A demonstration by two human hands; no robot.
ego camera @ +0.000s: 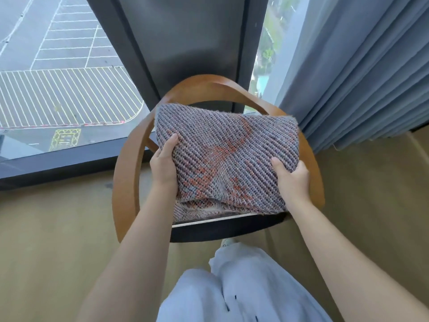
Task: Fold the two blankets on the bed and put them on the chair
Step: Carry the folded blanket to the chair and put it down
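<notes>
The folded grey-and-orange woven blanket [222, 156] lies over the seat of the round wooden chair [125, 177]; whether it rests on the seat or hangs just above it I cannot tell. The left hand [163, 163] grips its left edge and the right hand [293, 177] its right edge, thumbs on top, fingers curled underneath. Behind the chair are a window [58, 66] and a grey curtain [359, 77].

Chair: I see the round-backed wooden chair [125, 182] straight ahead on the beige floor [46, 240], its back to the dark window post [185, 43].
Blanket: the folded grey-and-orange woven blanket [227, 147] lies over the seat, between the armrests.
Hands: the left hand [163, 166] grips its left edge and the right hand [292, 180] its right.
Window: the glass window [58, 77] is behind the chair, left.
Curtain: the pleated grey curtain [359, 77] is behind it, right.
</notes>
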